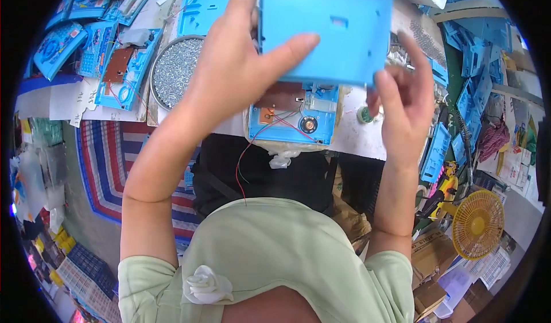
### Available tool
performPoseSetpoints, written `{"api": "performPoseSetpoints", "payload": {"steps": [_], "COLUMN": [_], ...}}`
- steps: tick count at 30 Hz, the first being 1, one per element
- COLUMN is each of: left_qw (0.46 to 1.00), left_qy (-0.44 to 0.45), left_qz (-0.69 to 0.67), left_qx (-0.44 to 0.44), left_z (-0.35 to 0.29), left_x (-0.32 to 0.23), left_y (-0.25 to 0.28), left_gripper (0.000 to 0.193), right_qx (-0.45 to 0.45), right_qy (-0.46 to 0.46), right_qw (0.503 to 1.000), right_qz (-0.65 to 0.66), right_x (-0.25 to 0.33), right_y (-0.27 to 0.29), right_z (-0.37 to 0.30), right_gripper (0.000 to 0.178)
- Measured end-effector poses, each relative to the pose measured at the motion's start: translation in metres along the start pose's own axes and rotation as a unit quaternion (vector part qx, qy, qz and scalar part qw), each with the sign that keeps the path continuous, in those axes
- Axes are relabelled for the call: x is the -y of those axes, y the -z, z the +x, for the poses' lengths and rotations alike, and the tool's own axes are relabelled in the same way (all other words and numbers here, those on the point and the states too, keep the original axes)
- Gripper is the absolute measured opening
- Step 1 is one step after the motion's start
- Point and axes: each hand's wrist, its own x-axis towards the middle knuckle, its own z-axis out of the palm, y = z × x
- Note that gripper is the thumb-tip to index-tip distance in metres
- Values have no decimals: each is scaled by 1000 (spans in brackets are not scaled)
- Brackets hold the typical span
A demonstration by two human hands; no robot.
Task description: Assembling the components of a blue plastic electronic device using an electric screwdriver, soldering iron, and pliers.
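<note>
A light blue plastic casing panel point(336, 41) with a small slot is raised over the bench. My left hand point(229, 64) grips it by the left edge, thumb laid across its face and the other fingers hidden behind. My right hand point(404, 107) is at the panel's lower right corner, thumb and index finger apart; whether the thumb touches the corner I cannot tell. Below the panel lies an open blue casing half point(287, 130), partly covered by it. Inside sit a brown circuit board point(281, 96), a small round speaker point(309, 125) and thin red and green wires.
Left of the casing stands a round tray of small metal screws point(177, 73). Blue assembled units point(60, 47) are heaped at the far left. More blue casing parts point(473, 99) lie at the right, above a yellow fan point(477, 225). A small round green container point(365, 114) is near my right hand.
</note>
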Motion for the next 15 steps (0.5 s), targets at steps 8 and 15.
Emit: {"api": "performPoseSetpoints", "payload": {"steps": [8,15], "left_qw": [983,925], "left_qy": [3,-179], "left_qz": [156,334], "left_qx": [99,26], "left_z": [-43,-17], "left_x": [-10,49], "left_y": [-2,-3], "left_gripper": [77,16], "right_qx": [-123,-164], "right_qy": [-98,-91], "right_qw": [974,967], "right_qz": [160,174], "right_x": [-38,-47], "right_y": [28,62], "right_z": [-95,-96], "right_gripper": [68,79]}}
